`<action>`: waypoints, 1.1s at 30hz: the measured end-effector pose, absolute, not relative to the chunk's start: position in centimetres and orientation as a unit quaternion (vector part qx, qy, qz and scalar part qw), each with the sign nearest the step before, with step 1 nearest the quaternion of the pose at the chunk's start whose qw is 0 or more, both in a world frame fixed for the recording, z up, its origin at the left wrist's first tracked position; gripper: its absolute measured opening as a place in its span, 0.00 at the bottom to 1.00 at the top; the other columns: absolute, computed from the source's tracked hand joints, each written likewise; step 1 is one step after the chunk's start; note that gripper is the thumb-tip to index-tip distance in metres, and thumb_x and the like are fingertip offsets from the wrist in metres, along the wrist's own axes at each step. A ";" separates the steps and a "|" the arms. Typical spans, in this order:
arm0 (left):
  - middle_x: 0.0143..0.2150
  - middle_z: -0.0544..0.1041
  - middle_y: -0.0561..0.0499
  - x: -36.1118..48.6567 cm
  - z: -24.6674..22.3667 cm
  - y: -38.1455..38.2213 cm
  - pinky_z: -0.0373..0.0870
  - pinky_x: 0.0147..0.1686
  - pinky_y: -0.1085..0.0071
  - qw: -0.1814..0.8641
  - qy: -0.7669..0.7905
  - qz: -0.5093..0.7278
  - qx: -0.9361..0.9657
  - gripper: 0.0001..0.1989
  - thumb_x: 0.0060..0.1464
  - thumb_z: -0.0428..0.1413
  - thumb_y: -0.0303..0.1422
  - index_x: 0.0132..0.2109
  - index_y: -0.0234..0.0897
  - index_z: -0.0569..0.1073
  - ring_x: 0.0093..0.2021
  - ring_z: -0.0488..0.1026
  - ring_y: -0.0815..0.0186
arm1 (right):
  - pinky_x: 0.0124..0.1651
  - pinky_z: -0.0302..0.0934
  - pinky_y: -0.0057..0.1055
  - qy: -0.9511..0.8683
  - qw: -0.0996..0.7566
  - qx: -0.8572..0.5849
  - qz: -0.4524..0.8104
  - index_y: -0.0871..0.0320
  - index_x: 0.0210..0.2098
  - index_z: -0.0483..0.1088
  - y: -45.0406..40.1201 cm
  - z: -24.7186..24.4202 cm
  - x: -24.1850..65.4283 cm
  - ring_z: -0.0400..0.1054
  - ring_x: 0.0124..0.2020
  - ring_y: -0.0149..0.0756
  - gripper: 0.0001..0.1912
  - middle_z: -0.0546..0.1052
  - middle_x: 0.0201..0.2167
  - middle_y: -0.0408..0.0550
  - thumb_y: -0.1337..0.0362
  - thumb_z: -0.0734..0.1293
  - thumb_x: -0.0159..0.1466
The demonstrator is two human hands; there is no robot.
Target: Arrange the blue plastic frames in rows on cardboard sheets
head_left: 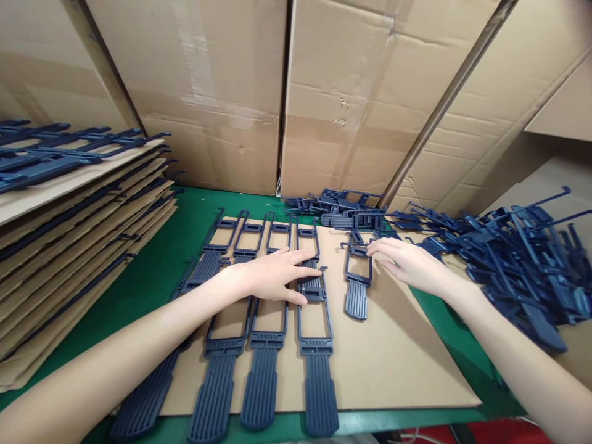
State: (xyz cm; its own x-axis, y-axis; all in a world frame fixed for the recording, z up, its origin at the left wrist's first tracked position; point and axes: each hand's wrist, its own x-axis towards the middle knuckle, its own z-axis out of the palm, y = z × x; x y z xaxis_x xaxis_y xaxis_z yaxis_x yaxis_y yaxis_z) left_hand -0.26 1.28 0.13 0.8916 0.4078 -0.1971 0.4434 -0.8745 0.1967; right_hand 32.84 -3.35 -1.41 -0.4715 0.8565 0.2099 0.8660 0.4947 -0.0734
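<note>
Dark blue plastic frames with ribbed paddles lie in two overlapping rows on a cardboard sheet (pixel 379 370). My left hand (pixel 280 275) rests palm down with fingers spread over the frames, its fingertips on the upper end of the rightmost front-row frame (pixel 316 345). To the right of these rows lies a separate frame (pixel 358 271). My right hand (pixel 398 259) touches the upper right end of that frame, thumb and fingers bent around its edge.
A tall stack of cardboard sheets (pixel 92 246) layered with blue frames stands at the left. Loose blue parts (pixel 518 259) are heaped at the right, with a smaller pile (pixel 342 206) at the back. Large cartons (pixel 194 80) rise behind the green table (pixel 194 200).
</note>
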 end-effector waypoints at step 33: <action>0.72 0.44 0.44 -0.5 0.1 1.4 0.42 0.65 0.53 0.135 0.228 -0.067 0.962 0.33 0.57 0.55 0.49 0.66 0.47 0.59 0.70 0.39 0.49 | 0.43 0.66 0.38 -0.757 0.242 -0.587 -0.152 0.57 0.39 0.75 2.2 0.9 40.6 0.72 0.37 0.43 0.13 0.77 0.36 0.50 0.63 0.60 0.63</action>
State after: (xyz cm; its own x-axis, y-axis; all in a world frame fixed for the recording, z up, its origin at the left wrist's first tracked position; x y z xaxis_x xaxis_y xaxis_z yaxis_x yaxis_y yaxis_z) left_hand -0.46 1.43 0.08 0.8867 0.4215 -0.1898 0.4574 -0.8593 0.2287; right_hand 40.57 2.22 0.94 -0.1930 0.8157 0.5453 0.9630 0.2639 -0.0539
